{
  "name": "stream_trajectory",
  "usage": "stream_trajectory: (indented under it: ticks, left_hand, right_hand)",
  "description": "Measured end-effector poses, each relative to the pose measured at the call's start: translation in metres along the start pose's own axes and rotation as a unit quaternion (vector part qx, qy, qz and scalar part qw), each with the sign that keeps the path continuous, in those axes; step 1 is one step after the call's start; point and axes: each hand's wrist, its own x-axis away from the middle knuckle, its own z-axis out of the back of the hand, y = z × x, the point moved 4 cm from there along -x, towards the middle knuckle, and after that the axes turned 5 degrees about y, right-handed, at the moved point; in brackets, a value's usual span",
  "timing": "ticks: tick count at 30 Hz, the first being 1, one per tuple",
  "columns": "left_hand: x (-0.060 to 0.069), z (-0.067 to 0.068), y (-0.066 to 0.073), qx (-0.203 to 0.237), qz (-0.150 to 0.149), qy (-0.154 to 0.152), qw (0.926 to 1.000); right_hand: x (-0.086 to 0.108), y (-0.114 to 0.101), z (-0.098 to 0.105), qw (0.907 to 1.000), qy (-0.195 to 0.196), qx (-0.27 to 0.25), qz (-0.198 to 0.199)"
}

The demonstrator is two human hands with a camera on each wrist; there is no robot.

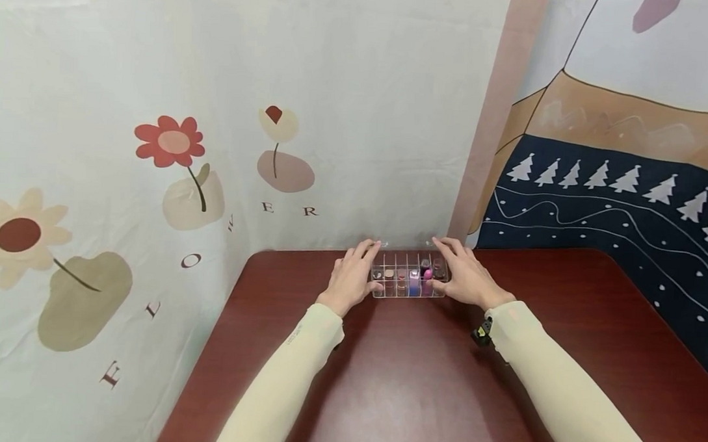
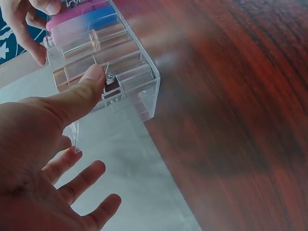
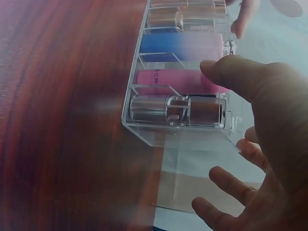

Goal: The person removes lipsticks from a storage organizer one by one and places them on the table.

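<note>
Near the table's back edge is a clear divided makeup organizer [image 1: 408, 297], holding several cosmetic tubes. My left hand [image 1: 349, 277] grips its left end, thumb at the near side and index finger reaching to the far side. At the opposite end my right hand [image 1: 470, 279] holds it the same way, its thumb over a pink tube [image 3: 163, 81]. Beside that tube lies a blue-to-pale tube [image 3: 166, 45]; a silver and brown tube [image 3: 204, 110] fills the end compartment. Whether the organizer touches the table cannot be told.
The dark red wooden table [image 1: 383, 391] reaches back to a pale curtain [image 1: 381, 118] printed with flowers and letters. On the right hangs a dark blue cloth [image 1: 565, 209] with white trees.
</note>
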Motion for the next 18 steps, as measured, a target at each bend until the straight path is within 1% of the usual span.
stream_trajectory:
  ticks: [3,8,12,18]
  left_hand:
    - [0.005,-0.001,0.000,0.001,-0.001,-0.004,1.0000]
    - [0.014,0.002,0.000,-0.003,-0.003,-0.014,0.9999]
    - [0.019,0.004,0.001,-0.003,-0.005,-0.013,0.9999]
    - [0.027,0.005,0.003,-0.005,-0.018,-0.007,0.9998]
  right_hand:
    - [0.006,-0.001,-0.001,1.0000,0.001,0.004,0.000]
    - [0.014,-0.006,-0.002,0.9999,0.003,0.010,0.005]
    - [0.017,-0.010,0.001,0.9997,0.008,0.019,0.016]
    - [0.023,-0.011,0.005,0.9988,0.015,0.037,0.028]
